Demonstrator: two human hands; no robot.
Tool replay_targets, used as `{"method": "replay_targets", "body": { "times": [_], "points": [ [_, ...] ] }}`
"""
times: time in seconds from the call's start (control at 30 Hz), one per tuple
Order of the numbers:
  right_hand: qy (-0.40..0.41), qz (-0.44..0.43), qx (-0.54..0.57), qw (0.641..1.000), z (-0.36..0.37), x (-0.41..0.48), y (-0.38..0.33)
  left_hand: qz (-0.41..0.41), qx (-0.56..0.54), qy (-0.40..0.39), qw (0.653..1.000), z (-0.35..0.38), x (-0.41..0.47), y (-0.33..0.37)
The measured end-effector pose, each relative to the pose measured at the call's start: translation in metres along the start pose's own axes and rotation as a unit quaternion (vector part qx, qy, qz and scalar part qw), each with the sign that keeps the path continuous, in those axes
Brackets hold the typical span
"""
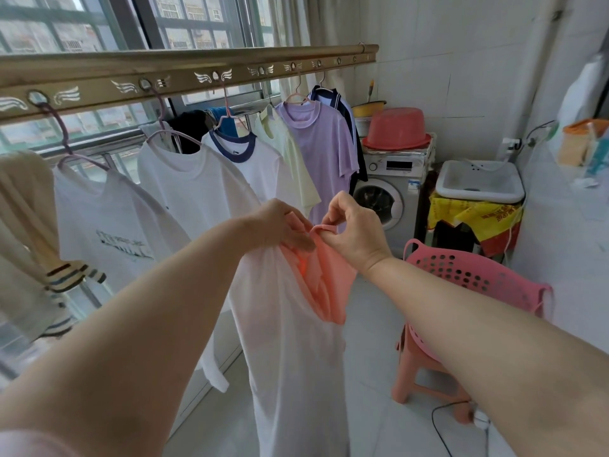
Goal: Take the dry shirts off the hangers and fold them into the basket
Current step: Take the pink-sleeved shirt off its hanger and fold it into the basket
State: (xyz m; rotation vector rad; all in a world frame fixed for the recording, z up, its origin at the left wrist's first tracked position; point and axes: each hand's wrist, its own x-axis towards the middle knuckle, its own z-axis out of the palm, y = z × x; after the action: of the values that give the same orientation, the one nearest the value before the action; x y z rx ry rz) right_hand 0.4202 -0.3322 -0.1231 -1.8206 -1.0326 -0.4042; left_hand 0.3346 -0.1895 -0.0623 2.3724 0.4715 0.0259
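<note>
Shirt (290, 357) pinched by L hand (280, 225) & R hand (354, 234).

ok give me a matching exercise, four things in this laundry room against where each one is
Things:
1 pink basket
2 red basin
3 lilac shirt
4 peach garment

Places:
a upside down on the washing machine
b gripped by the left hand and the right hand
c on the stool
d hanging from the rail

Pairs: 1-c, 2-a, 3-d, 4-b
</note>
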Motion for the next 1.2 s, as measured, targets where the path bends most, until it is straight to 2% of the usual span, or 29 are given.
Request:
{"method": "replay_targets", "body": {
  "times": [0.23,0.37,0.47,0.57,0.8,1.2],
  "points": [
    [0.038,0.006,0.013,0.999,0.001,0.001,-0.002,-0.006,-0.067,0.010,0.998,0.002,0.005,-0.005],
    [-0.012,0.005,0.030,0.999,-0.002,-0.001,0.001,0.035,-0.032,0.130,0.990,0.007,0.010,0.000],
    [-0.067,0.028,0.039,0.997,-0.002,-0.003,0.000,0.072,0.019,0.171,0.983,0.005,0.013,0.000],
    [-0.072,0.056,0.082,0.992,0.002,-0.001,-0.003,0.097,0.046,0.172,0.979,0.006,0.014,0.002],
    [-0.074,0.066,0.068,0.993,0.000,0.000,-0.002,0.090,0.031,0.167,0.981,0.009,0.014,0.002],
    [-0.052,0.036,0.058,0.996,0.006,0.004,-0.002,0.070,-0.006,0.153,0.986,0.004,0.007,-0.003]
  ]
}}
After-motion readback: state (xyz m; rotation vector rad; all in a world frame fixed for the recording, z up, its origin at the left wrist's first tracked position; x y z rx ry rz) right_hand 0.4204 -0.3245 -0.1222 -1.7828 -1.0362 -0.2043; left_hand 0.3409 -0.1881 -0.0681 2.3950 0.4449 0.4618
